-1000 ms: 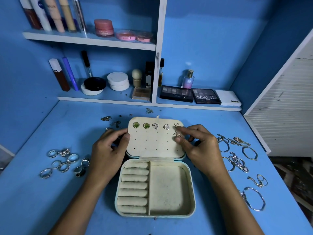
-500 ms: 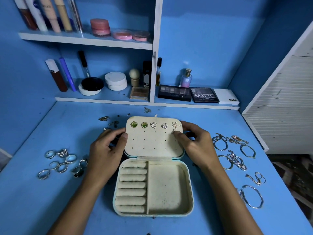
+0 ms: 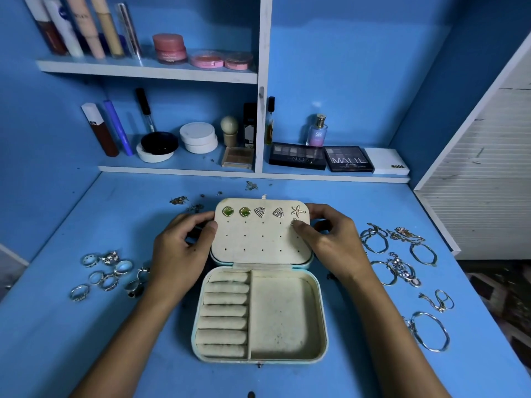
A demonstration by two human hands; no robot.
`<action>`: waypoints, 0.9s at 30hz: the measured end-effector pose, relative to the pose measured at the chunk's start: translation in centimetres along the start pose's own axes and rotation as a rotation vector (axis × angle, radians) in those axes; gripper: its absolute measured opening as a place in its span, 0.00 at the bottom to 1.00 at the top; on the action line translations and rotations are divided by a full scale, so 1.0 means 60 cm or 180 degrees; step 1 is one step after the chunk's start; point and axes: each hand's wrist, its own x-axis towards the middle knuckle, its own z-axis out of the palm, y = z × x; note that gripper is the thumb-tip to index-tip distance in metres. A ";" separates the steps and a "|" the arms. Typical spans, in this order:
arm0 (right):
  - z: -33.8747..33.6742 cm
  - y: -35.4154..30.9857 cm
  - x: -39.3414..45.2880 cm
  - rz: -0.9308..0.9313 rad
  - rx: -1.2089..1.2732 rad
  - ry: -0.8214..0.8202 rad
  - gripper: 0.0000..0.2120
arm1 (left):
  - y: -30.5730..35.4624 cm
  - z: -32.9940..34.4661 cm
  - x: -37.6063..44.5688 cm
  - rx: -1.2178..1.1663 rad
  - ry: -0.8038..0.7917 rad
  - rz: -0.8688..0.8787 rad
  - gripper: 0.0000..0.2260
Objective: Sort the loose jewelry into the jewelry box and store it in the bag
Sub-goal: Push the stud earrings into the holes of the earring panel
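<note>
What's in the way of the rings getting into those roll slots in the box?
Nothing visible. The rings lie loose on the table left of the jewelry box, whose ring rolls are bare. Only the left hand lies nearby, on the lid.

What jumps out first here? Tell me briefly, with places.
The open jewelry box at the table's centre, its raised lid panel carrying five earrings along the top row. The left hand and right hand grip the lid's two sides. Rings lie left of the box, bracelets right.

Domestic dressing area, blue-painted. White shelves (image 3: 149,72) carry cosmetics: tubes (image 3: 86,27), pink jars (image 3: 169,48), eyeshadow palettes (image 3: 349,158) and a perfume bottle (image 3: 316,132). Rings (image 3: 107,272) lie on the blue tabletop (image 3: 86,340).
</note>
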 end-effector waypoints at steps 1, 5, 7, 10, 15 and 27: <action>0.000 0.000 0.000 0.0005 -0.0004 -0.0001 0.09 | 0.000 -0.001 0.005 0.0046 0.0024 0.0029 0.07; -0.001 0.000 0.000 0.0004 -0.0006 -0.0025 0.08 | 0.014 -0.004 0.043 0.0333 0.0095 0.0393 0.07; 0.000 0.000 0.000 -0.0010 -0.0006 -0.0023 0.08 | 0.027 -0.003 0.072 0.0483 0.0017 0.0518 0.07; 0.000 0.000 0.001 -0.0013 0.0001 -0.0011 0.08 | 0.039 0.008 0.121 0.0659 -0.0386 0.0479 0.06; -0.001 0.000 0.001 -0.0026 -0.0020 -0.0046 0.08 | 0.039 0.035 0.187 0.1134 -0.1163 0.0450 0.06; 0.000 0.002 0.006 0.0025 -0.0014 -0.0066 0.08 | 0.030 0.078 0.228 0.1805 -0.1748 0.0615 0.11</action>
